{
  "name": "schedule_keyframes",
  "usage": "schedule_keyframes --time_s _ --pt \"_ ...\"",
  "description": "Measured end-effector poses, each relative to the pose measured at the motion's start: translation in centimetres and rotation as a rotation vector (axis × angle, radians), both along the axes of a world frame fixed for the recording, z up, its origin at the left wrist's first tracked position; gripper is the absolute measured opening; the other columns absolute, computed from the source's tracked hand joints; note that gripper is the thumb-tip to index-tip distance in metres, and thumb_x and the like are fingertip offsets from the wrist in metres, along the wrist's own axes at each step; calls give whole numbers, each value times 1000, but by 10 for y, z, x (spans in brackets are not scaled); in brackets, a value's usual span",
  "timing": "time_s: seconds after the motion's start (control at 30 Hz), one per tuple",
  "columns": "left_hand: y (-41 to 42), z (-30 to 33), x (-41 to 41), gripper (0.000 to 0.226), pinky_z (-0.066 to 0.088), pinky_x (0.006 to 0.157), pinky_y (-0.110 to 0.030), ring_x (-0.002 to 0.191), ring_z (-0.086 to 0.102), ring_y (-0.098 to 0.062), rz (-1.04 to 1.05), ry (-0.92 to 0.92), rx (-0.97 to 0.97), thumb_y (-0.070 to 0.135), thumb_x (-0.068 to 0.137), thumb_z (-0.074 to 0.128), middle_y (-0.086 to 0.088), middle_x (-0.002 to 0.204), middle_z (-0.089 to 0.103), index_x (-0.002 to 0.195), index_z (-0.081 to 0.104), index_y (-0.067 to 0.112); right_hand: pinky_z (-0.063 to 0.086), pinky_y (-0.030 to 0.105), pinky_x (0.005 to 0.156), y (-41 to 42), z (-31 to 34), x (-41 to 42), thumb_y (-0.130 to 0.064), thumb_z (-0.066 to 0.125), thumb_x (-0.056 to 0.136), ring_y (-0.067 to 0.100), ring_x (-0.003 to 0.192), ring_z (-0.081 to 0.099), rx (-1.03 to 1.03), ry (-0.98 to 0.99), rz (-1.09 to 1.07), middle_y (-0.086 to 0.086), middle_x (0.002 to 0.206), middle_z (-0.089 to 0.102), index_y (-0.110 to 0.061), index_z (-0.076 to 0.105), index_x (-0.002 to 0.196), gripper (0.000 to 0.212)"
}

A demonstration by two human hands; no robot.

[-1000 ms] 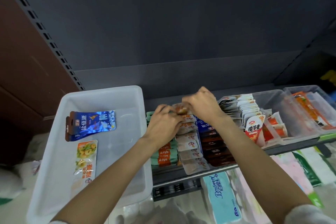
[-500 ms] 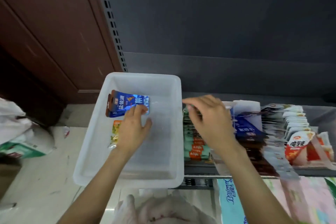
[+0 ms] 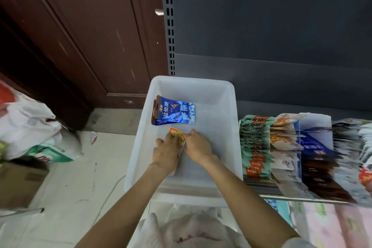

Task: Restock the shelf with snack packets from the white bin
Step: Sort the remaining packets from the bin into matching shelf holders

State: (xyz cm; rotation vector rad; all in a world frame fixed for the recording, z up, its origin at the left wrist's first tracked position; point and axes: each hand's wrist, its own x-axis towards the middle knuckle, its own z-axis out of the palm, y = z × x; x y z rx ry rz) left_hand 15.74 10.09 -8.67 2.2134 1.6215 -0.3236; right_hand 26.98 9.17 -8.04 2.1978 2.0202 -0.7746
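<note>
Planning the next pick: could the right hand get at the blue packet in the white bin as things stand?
Probably yes. The blue packet lies flat and uncovered in the white bin, just beyond the right hand. But that hand and the left hand are both on the orange packet, so it must let go first.

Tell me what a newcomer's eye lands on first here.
Both hands meet inside the white bin: the left hand and right hand close on an orange-and-yellow snack packet lying on its floor. Just beyond them lies a shiny blue packet. To the right, the shelf carries tight rows of packets.
</note>
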Motion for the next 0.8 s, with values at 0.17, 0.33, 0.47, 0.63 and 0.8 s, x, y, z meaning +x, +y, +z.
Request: schedule_keyframes --time_s 0.17,0.33,0.47,0.63,0.8 --pt "5 4 6 75 46 86 -33 106 54 -32 171 -316 -57 18 84 65 -13 127 35 143 19 21 38 35 97 -10 -5 15 -22 50 93 33 121 43 -40 92 -126 14 127 45 -18 41 140 48" --pt "11 13 6 53 48 81 -31 102 63 -26 341 -673 -230 13 91 53 -7 114 63 138 30 22 43 34 93 -24 7 16 -27 50 95 28 116 51 18 377 -279 13 131 50 -18 36 142 50" --pt "-3 48 16 55 53 69 -23 84 67 -10 564 -1237 -353 -1 83 64 0 102 68 129 43 21 55 41 77 -58 34 14 -24 63 89 18 89 66 286 850 -575 2 109 65 -27 39 130 48" --pt "-29 97 52 43 53 66 -18 79 67 -3 509 -1513 -370 0 83 64 4 97 68 116 46 22 50 27 70 -94 85 32 -11 71 77 15 78 65 515 1445 -1073 4 85 69 -10 62 96 21" --pt "-53 121 98 25 52 83 -21 97 65 -5 180 -1493 -349 14 90 60 12 104 67 111 53 25 56 28 71 -121 114 71 -23 62 79 23 98 67 557 1897 -1300 12 112 69 -9 60 119 43"
